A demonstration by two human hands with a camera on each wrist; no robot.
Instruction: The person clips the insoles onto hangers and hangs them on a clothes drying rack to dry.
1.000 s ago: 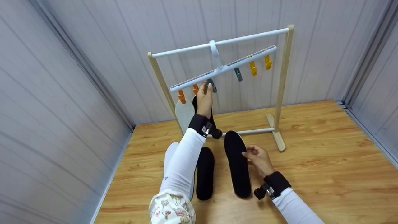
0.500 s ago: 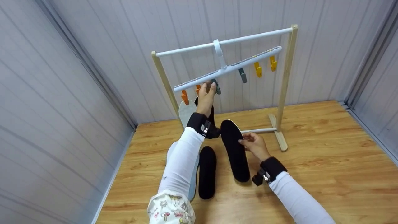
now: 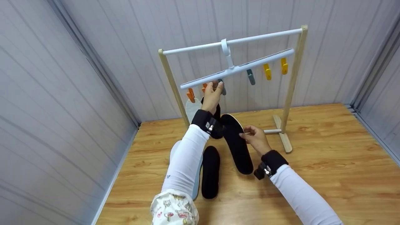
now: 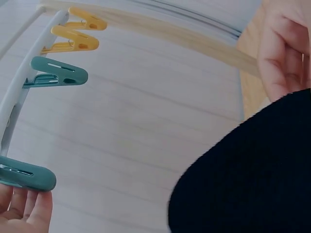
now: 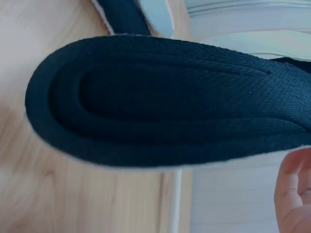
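Note:
My left hand (image 3: 212,97) is raised to the hanger (image 3: 206,80) and pinches a dark green clip (image 4: 29,174). My right hand (image 3: 257,139) holds a black insole (image 3: 238,148) by its edge, thumb on the black face. The insole is tilted above the wooden surface, its upper end close to my left wrist. In the right wrist view the insole's rounded end (image 5: 146,102) fills much of the picture. Left of my left hand, a pale insole (image 3: 192,109) hangs from an orange clip (image 3: 190,95). A black insole (image 3: 217,109) hangs beside it, partly hidden by my arm.
The white hanger hooks over the bar of a wooden rack (image 3: 295,78). Another green clip (image 3: 251,77) and yellow clips (image 3: 267,72) hang on its right half. A black insole (image 3: 211,172) and a pale blue insole (image 3: 197,181) lie below on the wooden surface (image 3: 328,162).
My right hand has lifted the black insole up towards the hanger and my left hand. My left hand stays at the green clip. The head view has shifted slightly.

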